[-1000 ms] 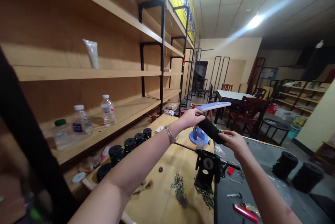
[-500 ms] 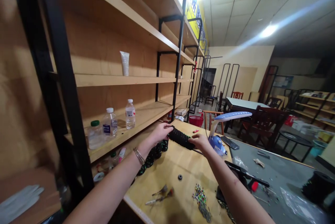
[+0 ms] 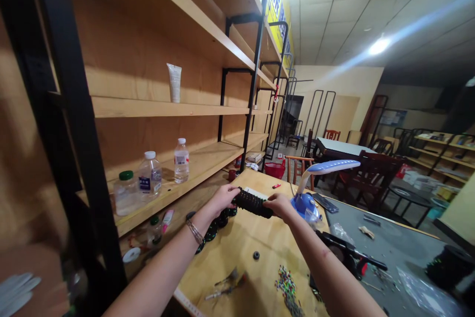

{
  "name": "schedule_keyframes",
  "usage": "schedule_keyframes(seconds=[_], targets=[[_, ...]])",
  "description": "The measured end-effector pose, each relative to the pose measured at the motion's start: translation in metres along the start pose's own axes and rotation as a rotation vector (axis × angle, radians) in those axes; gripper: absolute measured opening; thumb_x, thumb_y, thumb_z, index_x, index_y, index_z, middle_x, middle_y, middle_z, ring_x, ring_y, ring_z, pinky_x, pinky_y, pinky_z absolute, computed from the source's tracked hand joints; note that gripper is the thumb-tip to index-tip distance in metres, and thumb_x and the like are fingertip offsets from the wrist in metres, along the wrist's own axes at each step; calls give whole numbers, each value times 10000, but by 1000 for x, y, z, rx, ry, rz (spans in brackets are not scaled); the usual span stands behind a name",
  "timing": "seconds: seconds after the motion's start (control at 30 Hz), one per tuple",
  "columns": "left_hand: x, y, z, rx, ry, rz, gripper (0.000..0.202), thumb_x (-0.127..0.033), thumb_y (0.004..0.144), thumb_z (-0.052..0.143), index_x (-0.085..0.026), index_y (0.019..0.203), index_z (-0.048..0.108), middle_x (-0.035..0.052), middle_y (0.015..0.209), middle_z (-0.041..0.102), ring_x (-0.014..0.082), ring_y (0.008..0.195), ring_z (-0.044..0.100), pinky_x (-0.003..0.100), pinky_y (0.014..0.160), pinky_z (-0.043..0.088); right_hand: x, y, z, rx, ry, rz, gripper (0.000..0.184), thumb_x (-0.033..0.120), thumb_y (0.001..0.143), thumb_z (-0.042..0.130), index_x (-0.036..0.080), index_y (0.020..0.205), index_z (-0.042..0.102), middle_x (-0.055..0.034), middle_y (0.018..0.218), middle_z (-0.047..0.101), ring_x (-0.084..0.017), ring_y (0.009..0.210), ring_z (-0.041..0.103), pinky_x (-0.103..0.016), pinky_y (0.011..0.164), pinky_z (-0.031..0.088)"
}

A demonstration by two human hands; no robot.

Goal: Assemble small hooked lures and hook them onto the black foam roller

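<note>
Black roll, cylindrical, ridged like wound cord, tilted above smooth pale wooden table. Left hand clamped on 1 end, right hand on other, both curled nearly closed. Small dark ring, tiny multicoloured bits on wood.

Tabletop below the hands is open; black spools block leftward.

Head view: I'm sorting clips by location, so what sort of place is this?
Probably a small workshop: a black ribbed roll is held above a wooden worktable, where tiny coloured pieces lie in a heap, and open shelving runs alongside.
</note>
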State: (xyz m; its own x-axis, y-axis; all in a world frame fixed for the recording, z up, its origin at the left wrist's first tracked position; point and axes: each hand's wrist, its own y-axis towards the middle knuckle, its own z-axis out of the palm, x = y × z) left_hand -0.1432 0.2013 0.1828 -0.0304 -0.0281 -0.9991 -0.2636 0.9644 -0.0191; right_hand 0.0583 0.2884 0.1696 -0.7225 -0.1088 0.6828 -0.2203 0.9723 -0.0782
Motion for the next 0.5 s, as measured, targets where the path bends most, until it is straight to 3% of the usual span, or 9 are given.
schedule_keyframes(seconds=[0.33,0.5], targets=[[14,14,5,58,-21,-54,153,-251,823,605,-114,769,649,49,700,650,169,672,616,246,547,503,2,-1,-4,134,-26,118,288,318,927,588,166,1172,584,-71,1179,613,-217,975,632,-411,819,545],[18,21,8,94,13,-89,195,-306,911,564,-125,920,636,35,855,656,141,713,622,282,629,531,-3,-1,-4,132,-31,132,296,315,926,590,164,1180,577,-73,1176,613,-214,972,633,-414,817,546]])
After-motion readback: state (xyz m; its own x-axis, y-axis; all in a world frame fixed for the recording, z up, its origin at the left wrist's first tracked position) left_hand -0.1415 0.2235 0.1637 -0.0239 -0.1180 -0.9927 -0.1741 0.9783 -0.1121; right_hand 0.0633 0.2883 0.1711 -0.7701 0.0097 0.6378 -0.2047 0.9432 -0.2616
